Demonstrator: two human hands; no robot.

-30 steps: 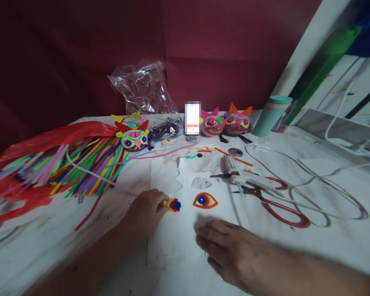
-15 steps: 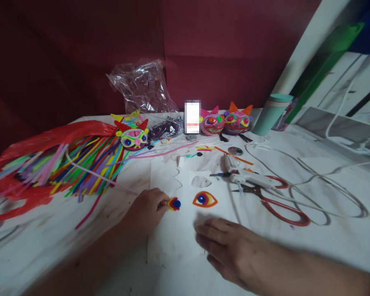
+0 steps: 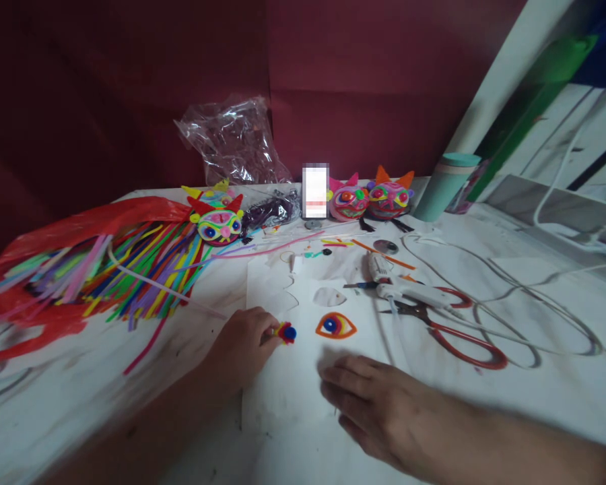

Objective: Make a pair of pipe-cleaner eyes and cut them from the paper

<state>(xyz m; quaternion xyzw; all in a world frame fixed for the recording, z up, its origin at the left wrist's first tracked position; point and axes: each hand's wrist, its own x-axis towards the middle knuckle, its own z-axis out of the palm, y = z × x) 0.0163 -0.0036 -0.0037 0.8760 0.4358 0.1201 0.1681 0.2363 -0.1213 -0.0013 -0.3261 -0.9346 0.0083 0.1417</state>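
One small red, yellow and blue piece [image 3: 287,333]: pinched in the left hand [image 3: 247,343], over white paper [image 3: 287,397] on the worktop [image 3: 55,391]. Right hand [image 3: 374,407]: palm down, fingers extended, underside hidden; near the orange-rimmed eye shape [image 3: 340,328] lying on the paper.

Gap btwn L hand [image 3: 247,345] & R hand [image 3: 378,404] free; scissors [image 3: 417,312], glue gun [image 3: 418,294] block fwd-rt
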